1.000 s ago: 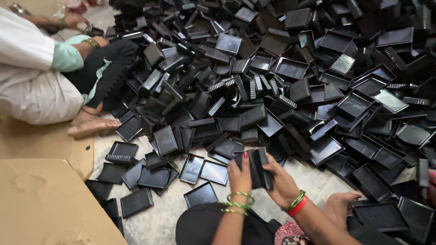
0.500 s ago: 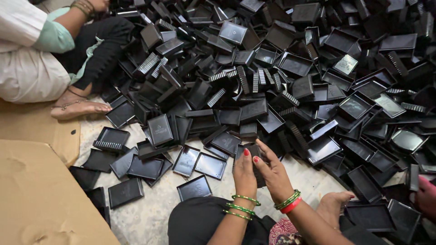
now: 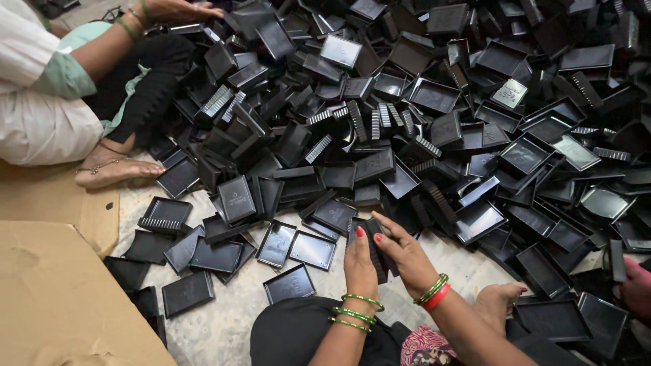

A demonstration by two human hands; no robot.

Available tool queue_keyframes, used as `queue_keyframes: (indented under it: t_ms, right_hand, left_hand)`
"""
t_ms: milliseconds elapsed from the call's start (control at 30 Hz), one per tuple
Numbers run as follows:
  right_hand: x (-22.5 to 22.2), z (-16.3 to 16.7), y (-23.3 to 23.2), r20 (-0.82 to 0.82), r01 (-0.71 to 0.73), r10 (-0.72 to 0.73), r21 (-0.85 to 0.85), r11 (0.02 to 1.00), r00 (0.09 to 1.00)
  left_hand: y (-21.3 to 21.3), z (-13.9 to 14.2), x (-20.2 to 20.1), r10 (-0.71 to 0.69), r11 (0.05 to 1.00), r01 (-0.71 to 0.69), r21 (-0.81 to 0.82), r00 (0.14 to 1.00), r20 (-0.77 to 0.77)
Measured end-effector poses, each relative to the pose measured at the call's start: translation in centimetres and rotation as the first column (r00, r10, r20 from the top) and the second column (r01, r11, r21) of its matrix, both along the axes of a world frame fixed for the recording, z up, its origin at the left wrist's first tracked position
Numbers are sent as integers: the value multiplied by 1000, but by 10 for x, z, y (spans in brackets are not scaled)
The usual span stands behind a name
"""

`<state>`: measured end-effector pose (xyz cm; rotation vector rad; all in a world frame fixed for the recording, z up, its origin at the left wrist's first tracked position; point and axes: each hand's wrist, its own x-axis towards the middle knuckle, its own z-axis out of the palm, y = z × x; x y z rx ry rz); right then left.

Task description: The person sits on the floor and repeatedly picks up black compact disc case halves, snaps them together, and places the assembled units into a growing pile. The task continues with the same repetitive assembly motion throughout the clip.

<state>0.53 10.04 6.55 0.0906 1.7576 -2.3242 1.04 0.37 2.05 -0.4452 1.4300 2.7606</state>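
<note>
- The left hand (image 3: 359, 268) is curled round a small stack of black plastic trays (image 3: 372, 245), thumb and fingers closed on its near edge; green bangles ring the wrist.
- The right hand (image 3: 405, 254) lies over the same stack from the other side, fingers bent and closed on it, with green and red bangles at the wrist.
- The stack is held upright on edge just above the floor, between the person's knees and the front of the big heap; the trays are thin, rectangular, matt black, pressed close together.
- Just left of the hands, single flat trays (image 3: 312, 249) lie face up on the pale patterned floor (image 3: 230, 318), each a shallow rectangle with a raised rim and a dull sheen.
- Beyond them spreads a large heap of black trays (image 3: 434, 108), tumbled at all angles; some show ribbed, comb-like edges.
- A bare foot (image 3: 500, 303) of the person rests on the floor right of the hands.
- At the left, brown corrugated cardboard (image 3: 54, 298) lies flat.
- Another person in a white sleeve (image 3: 34, 102) sits at the upper left, well apart.
</note>
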Motion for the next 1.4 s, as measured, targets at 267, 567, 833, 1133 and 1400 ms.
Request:
queue_keyframes:
  t_ms: [267, 567, 833, 1133, 1400]
  right_hand:
    - [5, -6, -9, -557, 262, 116, 552, 792, 822]
    - [19, 15, 21, -551, 420, 278, 808, 414, 787]
    - [13, 5, 50, -353, 292, -25, 729, 619, 935]
    - [37, -16, 48, -56, 101, -172, 958, 268, 983]
    - [-13, 24, 36, -734, 735, 169, 675, 69, 658]
  left_hand:
    - [1, 6, 3, 4, 999, -2, -43, 998, 68]
    - [-15, 5, 1, -119, 961, 130, -243, 991, 60]
    - [6, -8, 16, -331, 859, 264, -438, 940, -81]
    - [20, -16, 0, -251, 191, 31, -981, 968, -18]
    - [-21, -16, -47, 33, -55, 296, -954, 955, 294]
